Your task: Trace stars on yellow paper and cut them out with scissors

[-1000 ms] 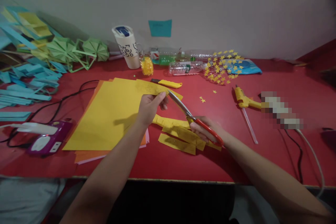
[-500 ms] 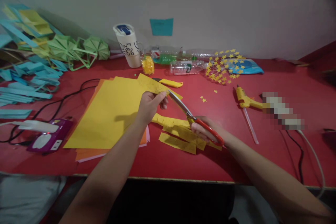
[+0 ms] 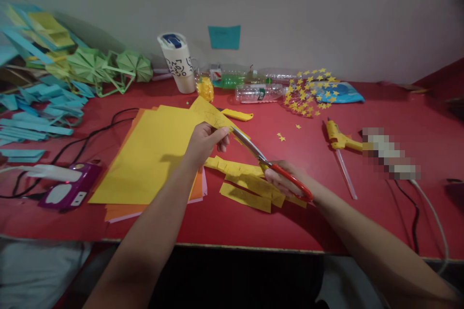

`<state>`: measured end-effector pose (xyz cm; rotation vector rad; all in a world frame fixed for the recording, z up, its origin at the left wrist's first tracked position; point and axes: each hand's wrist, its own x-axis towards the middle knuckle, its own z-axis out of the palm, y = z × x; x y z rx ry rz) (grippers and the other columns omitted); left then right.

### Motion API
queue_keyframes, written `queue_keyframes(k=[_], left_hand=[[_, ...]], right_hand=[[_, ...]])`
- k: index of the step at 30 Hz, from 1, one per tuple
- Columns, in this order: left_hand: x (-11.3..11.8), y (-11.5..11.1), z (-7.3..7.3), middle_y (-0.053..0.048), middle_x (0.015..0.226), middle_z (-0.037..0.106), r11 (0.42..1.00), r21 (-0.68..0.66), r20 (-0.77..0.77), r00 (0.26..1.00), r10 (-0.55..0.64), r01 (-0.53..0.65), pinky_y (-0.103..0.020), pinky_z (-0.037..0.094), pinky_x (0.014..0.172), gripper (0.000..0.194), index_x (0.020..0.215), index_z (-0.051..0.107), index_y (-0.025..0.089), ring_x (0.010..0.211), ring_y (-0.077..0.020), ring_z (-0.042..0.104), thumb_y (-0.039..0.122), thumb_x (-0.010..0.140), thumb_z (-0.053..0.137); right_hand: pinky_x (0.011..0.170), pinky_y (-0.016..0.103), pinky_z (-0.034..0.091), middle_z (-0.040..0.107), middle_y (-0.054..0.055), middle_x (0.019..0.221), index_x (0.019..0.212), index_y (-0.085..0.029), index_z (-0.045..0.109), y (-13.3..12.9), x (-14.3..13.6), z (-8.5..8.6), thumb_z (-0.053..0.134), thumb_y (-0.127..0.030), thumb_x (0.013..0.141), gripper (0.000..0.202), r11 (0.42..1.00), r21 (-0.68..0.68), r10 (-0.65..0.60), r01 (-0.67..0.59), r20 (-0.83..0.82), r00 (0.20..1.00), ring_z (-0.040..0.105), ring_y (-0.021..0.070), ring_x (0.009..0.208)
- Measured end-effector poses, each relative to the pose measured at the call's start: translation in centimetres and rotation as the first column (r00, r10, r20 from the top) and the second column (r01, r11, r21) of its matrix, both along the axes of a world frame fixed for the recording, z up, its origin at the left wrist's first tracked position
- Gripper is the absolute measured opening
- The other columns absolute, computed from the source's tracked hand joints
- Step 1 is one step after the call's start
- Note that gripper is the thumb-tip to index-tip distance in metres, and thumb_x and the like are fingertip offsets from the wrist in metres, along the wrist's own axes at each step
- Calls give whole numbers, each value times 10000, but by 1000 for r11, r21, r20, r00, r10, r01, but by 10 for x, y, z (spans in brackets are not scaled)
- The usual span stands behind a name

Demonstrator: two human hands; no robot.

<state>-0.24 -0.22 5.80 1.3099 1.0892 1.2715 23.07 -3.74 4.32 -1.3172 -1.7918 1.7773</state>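
A pair of steel scissors with red handles [image 3: 261,157] is taken as the reference point, positioned above a flat red tabletop [image 3: 239,231]. On the near side of the scissors, several loose rectangular yellow paper strips [image 3: 246,198] are laid in an overlapping row. To the left of the scissors, a stack of large yellow paper sheets [image 3: 145,154] is placed over orange and pink sheets, whose edges are exposed. Farther left, a purple box-shaped power socket [image 3: 72,188] is seated with a white plug inserted. The red handles are gripped by the right hand [image 3: 284,174], its fingers being clamped around them; whether the blades are fully together cannot be told. Beyond the blade tips and to their left, a pencil-marked yellow paper strip [image 3: 208,112] is held raised and tilted by the left hand [image 3: 208,139], with thumb and fingers pinched together on its near edge. The blade tips are located at that edge, just beside the thumb. Well to the right of the scissors, a yellow plastic glue gun [image 3: 337,136] is laid down. Beyond the scissors, small yellow paper stars [image 3: 282,138] are scattered, and a yellow-handled cutter [image 3: 237,115] is partly covered by the raised strip. Farthest back, clear plastic bottles [image 3: 259,92] are laid along the grey wall [image 3: 290,19], with a white lidded mug [image 3: 179,67] stood upright to their left.
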Motion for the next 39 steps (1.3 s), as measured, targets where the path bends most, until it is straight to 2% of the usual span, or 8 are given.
queue_keyframes(k=[7,15,22,39], left_hand=[[-1,1,0,35,483,590,999,-21,69,997,31,-30,-214,430,385,150,646,595,171,360,-83,510,292,668,681],[-1,1,1,34,487,591,999,-9,83,996,37,-36,-209,430,393,142,633,589,168,369,-79,522,278,677,667],[1,0,0,35,489,593,999,-6,87,995,46,-46,-209,433,397,136,632,587,168,374,-78,524,272,683,659],[0,1,0,37,474,588,998,-17,85,995,59,-58,-207,431,393,123,639,589,167,366,-79,520,265,664,659]], right_hand=[[331,200,242,342,-96,426,610,-226,391,0,-1,4,594,-711,730,539,999,43,14,-15,27,1000,315,51,328],[333,205,243,324,-100,415,605,-238,353,0,-1,0,576,-725,733,550,1000,9,19,-19,12,1000,319,53,316],[329,200,242,317,-105,390,623,-234,387,1,-1,-3,568,-744,719,550,1000,-16,18,-17,37,999,326,61,310],[331,201,245,330,-97,386,590,-234,370,-1,-4,7,598,-816,626,626,1000,13,-9,8,80,997,320,54,311]])
